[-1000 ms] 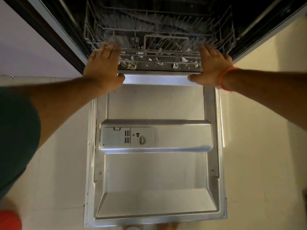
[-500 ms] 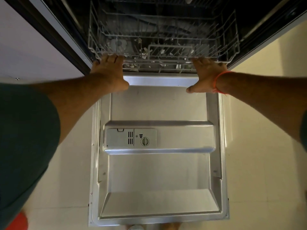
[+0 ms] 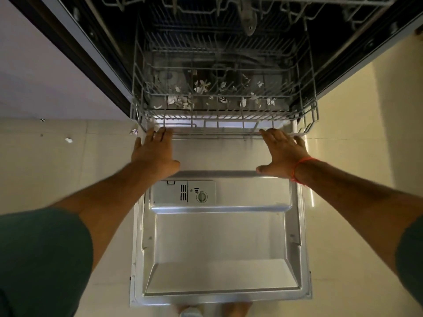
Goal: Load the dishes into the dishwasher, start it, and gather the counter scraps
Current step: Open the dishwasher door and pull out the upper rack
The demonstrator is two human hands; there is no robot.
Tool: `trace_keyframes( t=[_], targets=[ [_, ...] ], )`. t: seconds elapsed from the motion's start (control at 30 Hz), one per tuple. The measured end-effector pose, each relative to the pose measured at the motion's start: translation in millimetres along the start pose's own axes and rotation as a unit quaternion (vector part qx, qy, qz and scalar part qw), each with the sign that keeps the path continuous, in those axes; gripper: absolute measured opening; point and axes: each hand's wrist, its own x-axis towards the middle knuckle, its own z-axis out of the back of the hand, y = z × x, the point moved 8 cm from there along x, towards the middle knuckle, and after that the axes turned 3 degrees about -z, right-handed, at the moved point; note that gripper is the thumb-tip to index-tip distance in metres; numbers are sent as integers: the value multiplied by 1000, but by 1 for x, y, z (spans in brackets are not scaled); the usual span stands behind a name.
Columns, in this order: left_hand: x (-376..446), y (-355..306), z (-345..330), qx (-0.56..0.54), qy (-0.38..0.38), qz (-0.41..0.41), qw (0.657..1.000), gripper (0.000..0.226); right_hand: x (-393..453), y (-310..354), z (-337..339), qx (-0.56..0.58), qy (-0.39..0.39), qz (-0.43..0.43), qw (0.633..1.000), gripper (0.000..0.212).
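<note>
Over open dishwasher door, L hand & R hand fingers straight, tips at lower rack front rim, white scraps under rack wires, more scraps on floor left, tile bare right.

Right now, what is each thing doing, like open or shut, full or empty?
Dishwasher door: open, lying flat.
Lower rack: partly out over the door, no dishes in it.
White scraps: scattered under the rack.
Detergent compartment: lid closed.
Left hand: fingers straight, at the rack's front rail.
Right hand: fingers straight, at the rack's front rail.
</note>
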Motion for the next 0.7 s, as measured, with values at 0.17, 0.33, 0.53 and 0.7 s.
trace_keyframes(
  t=[0.17,0.33,0.53,0.7],
  targets=[
    [-33,-2,-24,3,33,9,999,105,-32,2,-26,27,7,-8,1000,112],
    [-74,-3,-54,6,55,8,998,105,-70,6,-57,37,26,-10,999,112],
    [-123,-7,-86,4,90,21,996,104,-114,10,-88,45,55,-19,997,110],
    [-157,-8,-111,5,144,28,989,102,-150,17,-114,52,86,-35,994,107]
  ],
)
